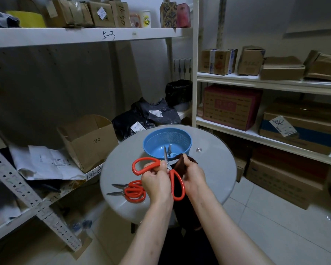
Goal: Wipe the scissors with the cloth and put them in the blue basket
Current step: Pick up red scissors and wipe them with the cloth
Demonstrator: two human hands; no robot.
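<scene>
While large red-handled steel scissors (161, 165) are gripped open at the pivot by the left hand (155, 183), a dark brown cloth (182, 163) is pinched by the right hand (194, 177). Just beyond, a round blue plastic basket (153, 138) is seen on the round glass table (214, 169); two smaller red-handled scissors (131, 192) lie left.

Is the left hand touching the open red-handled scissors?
Touching. Head view: the left hand grips the open red-handled scissors at the pivot, fingers wrapped over the handles.

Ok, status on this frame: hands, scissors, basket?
Left hand holds open scissors at pivot. Right hand holds dark cloth. Blue basket just beyond. More scissors waiting on table.
</scene>
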